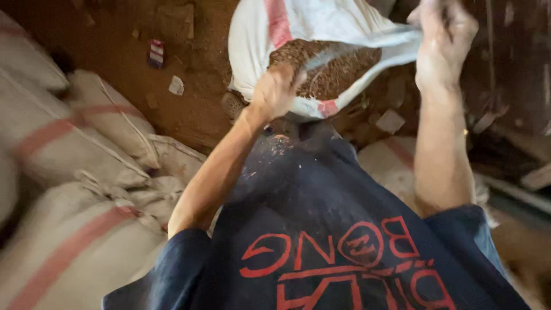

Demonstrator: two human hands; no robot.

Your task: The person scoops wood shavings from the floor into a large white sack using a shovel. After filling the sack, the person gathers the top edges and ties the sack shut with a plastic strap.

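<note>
A white woven sack with a red stripe stands open in front of me, filled with brown grain. My left hand grips the near rim of the sack mouth, fingers curled over the edge. My right hand is raised at the upper right and holds the far rim of the sack pulled up. My dark blue shirt with red print fills the lower middle of the view.
Several full white sacks with red stripes lie stacked on the left. The floor is reddish-brown dirt with scraps of paper and a small wrapper. Another sack lies on the right, with dark wooden debris beyond.
</note>
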